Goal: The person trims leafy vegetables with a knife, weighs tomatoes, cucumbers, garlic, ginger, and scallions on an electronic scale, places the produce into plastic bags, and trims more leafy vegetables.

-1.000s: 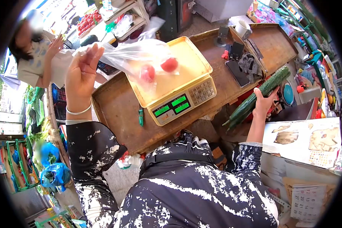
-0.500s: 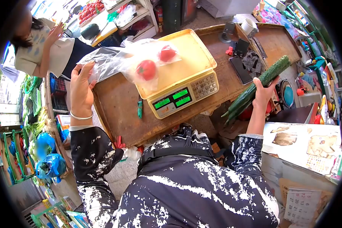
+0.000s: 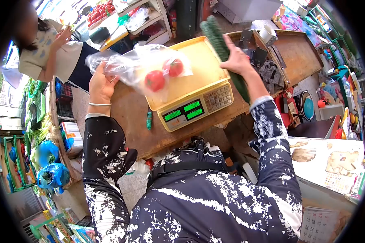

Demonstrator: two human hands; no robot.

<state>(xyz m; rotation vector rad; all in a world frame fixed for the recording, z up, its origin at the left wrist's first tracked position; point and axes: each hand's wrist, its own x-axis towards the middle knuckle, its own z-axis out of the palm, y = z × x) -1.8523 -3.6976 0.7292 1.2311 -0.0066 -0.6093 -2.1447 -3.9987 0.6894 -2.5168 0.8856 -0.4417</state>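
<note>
Sleeves point(image 3: 271, 141) with loose, patterned cloth reach in from both sides, and they are best held clear of the scale point(image 3: 198, 109), since cloth or a wrist leaning there could disturb the green figures on its display. The left hand point(image 3: 101, 87) grasps the gathered end of the clear plastic bag point(image 3: 129, 65) between thumb and fingers; a light pinch, slightly lifted, would suit film this thin, as a hard pull could drag the contents or tear it. Two tomatoes point(image 3: 155, 80) sit side by side in the bag, over the left part of the yellow pan point(image 3: 198, 54), and their soft skins call for nothing heavy dropped on them. The right hand point(image 3: 237, 60) has hold of a long cucumber point(image 3: 217, 40), slanted across the pan's right edge with its lower end toward the wearer; how firm the grip is, I cannot tell, and blur hides whether there is more than one. With so much length sticking out past the palm, a hold near the middle and a slow wrist would steady both ends. The far tip needs room, too: beyond the right hand stands a white mug point(image 3: 267, 33), and across the counter point(image 3: 129, 125), on the left, is another person point(image 3: 48, 60).
</note>
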